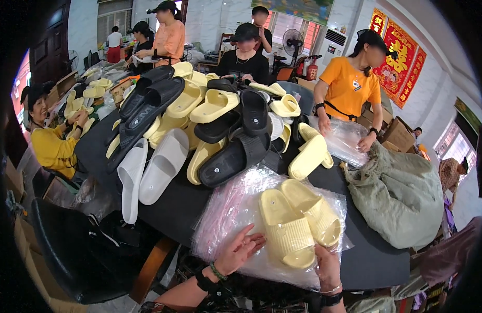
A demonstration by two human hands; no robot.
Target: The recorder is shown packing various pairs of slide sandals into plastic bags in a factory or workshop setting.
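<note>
Black round table (188,208), heaped with yellow, white and black slippers (209,125) beyond both hands. Left hand (240,251) lies open on clear bags (225,208); right hand (327,266) grips the bagged yellow pair (298,224). Busy white-walled workroom, people around, grey sack (402,193) off right.

A clear plastic bag (303,219) lay on the dark worktop (376,255) near its front edge, on a stack of pink-tinted bags (225,208). Another clear bag (345,141) lay farther right. Brown cardboard boxes (397,133) stood behind. Red hangings with gold characters (400,60) covered the right wall.
</note>
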